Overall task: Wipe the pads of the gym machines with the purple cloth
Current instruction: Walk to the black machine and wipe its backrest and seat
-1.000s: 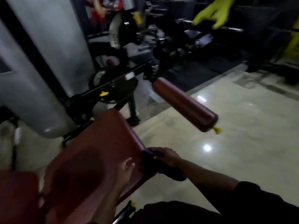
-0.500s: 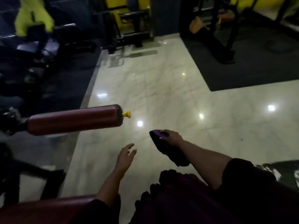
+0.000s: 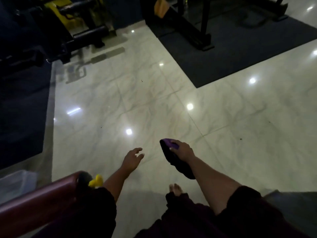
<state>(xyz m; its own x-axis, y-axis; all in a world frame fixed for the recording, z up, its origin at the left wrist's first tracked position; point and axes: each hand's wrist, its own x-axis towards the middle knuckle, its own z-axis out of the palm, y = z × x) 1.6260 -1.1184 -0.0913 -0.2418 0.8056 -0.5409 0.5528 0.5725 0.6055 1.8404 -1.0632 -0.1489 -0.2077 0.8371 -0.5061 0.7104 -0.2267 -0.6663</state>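
Near, bottom L: red roller pad (image 3: 39, 201) w/ yellow cap (image 3: 96, 180). L hand (image 3: 132, 158) is over the floor (image 3: 154, 100), grip spread, holding nothing. R hand (image 3: 184, 151) has its grip curled round the purple cloth (image 3: 171, 158), up in the air. Cloth's long side runs from far-L tip to near-R end. Floor is shiny white tile. Far back: dark mat (image 3: 240, 48), yellow machine (image 3: 68, 18).

Nothing readable is showing anywhere — no label, brand, number or sign on the machines, mats or floor.
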